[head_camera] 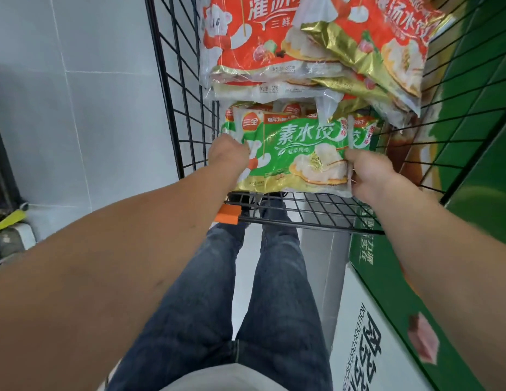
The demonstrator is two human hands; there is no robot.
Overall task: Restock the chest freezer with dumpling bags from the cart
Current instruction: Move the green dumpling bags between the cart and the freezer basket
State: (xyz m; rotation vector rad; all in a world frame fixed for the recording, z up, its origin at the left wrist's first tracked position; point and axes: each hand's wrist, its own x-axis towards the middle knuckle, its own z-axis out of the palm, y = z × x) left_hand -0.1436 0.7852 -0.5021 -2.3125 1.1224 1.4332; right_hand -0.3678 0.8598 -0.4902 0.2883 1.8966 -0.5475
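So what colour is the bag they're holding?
Mostly green bag with white lettering; head view.

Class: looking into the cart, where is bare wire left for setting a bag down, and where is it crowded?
Bare wire shows along the cart's near edge, between the green bag gripped by the left hand and right hand, and the rim. Beyond that, the red bags are stacked edge to edge.

I am holding a green dumpling bag (294, 156) by its two side edges, tilted up over the near end of the black wire cart (308, 211). Red dumpling bags (263, 46) are lying stacked farther inside, overlapping.
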